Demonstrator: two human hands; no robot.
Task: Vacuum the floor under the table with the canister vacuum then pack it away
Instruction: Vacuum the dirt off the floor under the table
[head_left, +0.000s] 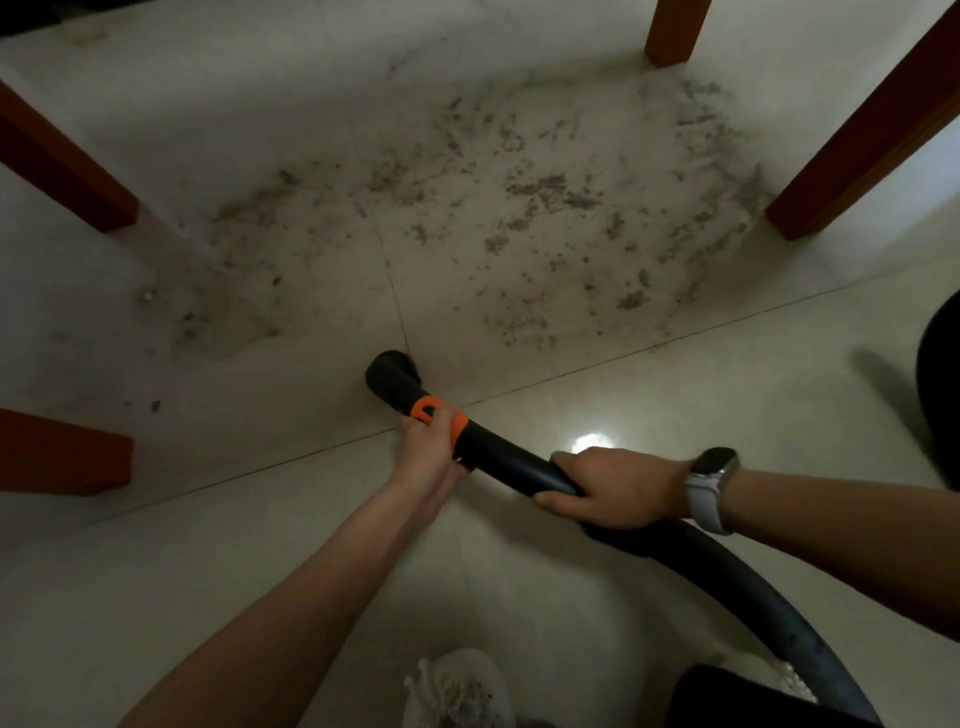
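With the left hand (426, 452) curled round the orange collar (436, 415) and the right hand (613, 488) gripping the hose (727, 566), the nozzle (392, 371) sat at the dirt (519, 208) patch's near edge under the table, vacuuming apparently just starting, needing a forward push.

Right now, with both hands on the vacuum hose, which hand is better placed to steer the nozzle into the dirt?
Left. The left hand grips the orange collar just behind the nozzle, nearest the dirt. The right hand holds the hose further back.
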